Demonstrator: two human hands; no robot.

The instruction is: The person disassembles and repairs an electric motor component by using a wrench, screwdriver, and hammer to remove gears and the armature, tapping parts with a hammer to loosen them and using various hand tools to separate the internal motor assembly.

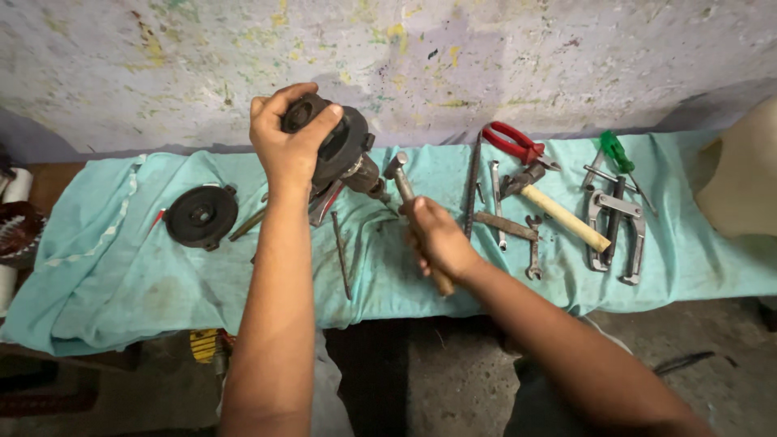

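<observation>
Here the left hand (287, 146) clamps over the top of a dark round motor housing (340, 150), tilted on the teal cloth (121, 267). Just right of it, the right hand (437, 239) grips a wooden-handled hammer (398, 174), head touching the housing's shaft.

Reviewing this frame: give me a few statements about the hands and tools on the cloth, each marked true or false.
1. The left hand grips the dark round motor part. True.
2. The right hand holds red-handled pliers. False: it holds a hammer; the red-handled pliers lie on the cloth.
3. A black round cover lies left of the left arm. True.
4. The green-handled screwdriver is in the left hand. False: it lies at the far right.
</observation>
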